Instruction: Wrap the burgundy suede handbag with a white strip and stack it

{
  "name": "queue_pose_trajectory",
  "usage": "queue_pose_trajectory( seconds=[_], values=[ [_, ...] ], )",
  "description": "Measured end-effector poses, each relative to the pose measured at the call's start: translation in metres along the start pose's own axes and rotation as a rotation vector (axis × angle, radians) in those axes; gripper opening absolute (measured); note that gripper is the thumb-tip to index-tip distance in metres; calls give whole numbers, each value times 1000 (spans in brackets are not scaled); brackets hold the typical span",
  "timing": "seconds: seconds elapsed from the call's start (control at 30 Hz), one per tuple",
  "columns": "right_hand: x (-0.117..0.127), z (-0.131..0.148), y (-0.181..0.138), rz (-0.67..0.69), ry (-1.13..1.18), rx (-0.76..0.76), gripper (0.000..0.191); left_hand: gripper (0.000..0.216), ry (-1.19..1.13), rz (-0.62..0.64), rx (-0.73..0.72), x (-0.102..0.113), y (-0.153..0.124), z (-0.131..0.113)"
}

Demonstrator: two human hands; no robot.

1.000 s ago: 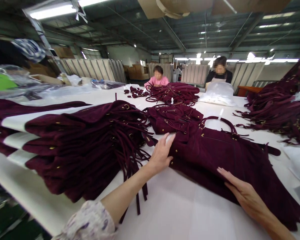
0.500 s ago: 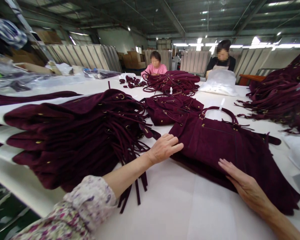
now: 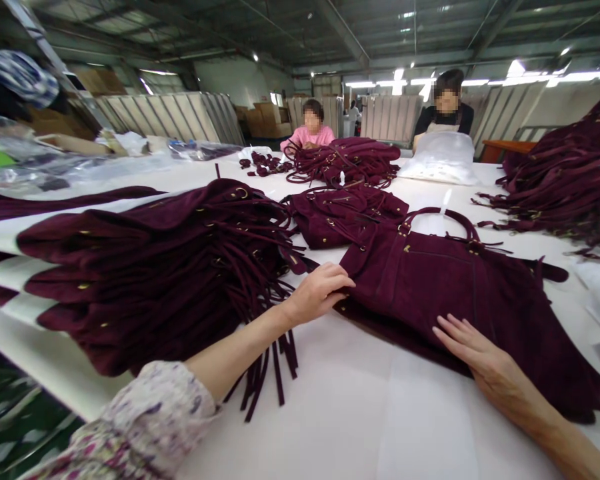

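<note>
A maroon suede handbag lies flat on the white table, its arched handle pointing away from me. My left hand has its fingers curled over the bag's left edge; the thumb's grip beneath is partly hidden. Resting on the lower front of the bag, my right hand is flat with the fingers stretched out. To the left, close by my left forearm, lies a stack of similar maroon bags with long straps hanging off its right side.
Behind the handbag lies another maroon bag, with a heap of strapped pieces farther back. More maroon straps are piled at the right. Two people stand across the table, one near a clear plastic bag. Plastic packaging lies back left.
My left hand has shifted slightly left along the bag's edge. The right hand's fingers have spread a little on the bag, which stays nearly in place.
</note>
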State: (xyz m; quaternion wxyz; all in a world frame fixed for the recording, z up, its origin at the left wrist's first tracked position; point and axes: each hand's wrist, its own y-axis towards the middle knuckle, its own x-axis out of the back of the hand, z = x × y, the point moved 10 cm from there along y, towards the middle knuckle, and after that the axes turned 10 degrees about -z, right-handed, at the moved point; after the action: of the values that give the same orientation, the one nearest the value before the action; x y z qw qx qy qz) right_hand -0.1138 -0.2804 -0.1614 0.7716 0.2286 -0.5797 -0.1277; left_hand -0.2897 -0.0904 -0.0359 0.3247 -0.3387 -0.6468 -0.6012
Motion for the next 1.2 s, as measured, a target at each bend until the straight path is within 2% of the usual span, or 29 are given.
queue_pose_trajectory(
  seconds=[0.13,0.23,0.3,0.4,0.5,0.67,0.9,1.0,1.07,1.13,1.2],
  values=[
    [0,1,-1,2,-8,16,85,44,188,49,-100,4,13,-35],
    [1,3,-1,8,-7,23,87,41,266,24,-274,-12,24,-74],
    [4,3,0,5,-2,12,87,31,250,29,-343,-30,29,-89],
    [8,3,1,3,10,-11,85,21,227,76,-367,-56,29,-90],
    [11,5,1,11,11,-5,81,23,188,104,-388,-69,17,-84],
    [6,7,1,66,12,31,72,31,67,67,-274,-67,-9,-71],
    [-1,17,0,191,-64,114,67,49,37,157,-110,-70,-41,-69],
    [6,26,6,188,-57,107,61,40,63,211,-63,-61,-25,-75],
    [10,30,12,189,-41,95,59,29,92,322,1,-60,-1,-78],
    [13,33,17,185,-32,83,58,40,151,414,86,-62,30,-81],
    [13,35,20,182,-29,78,58,45,166,345,98,-62,63,-92]
  ],
)
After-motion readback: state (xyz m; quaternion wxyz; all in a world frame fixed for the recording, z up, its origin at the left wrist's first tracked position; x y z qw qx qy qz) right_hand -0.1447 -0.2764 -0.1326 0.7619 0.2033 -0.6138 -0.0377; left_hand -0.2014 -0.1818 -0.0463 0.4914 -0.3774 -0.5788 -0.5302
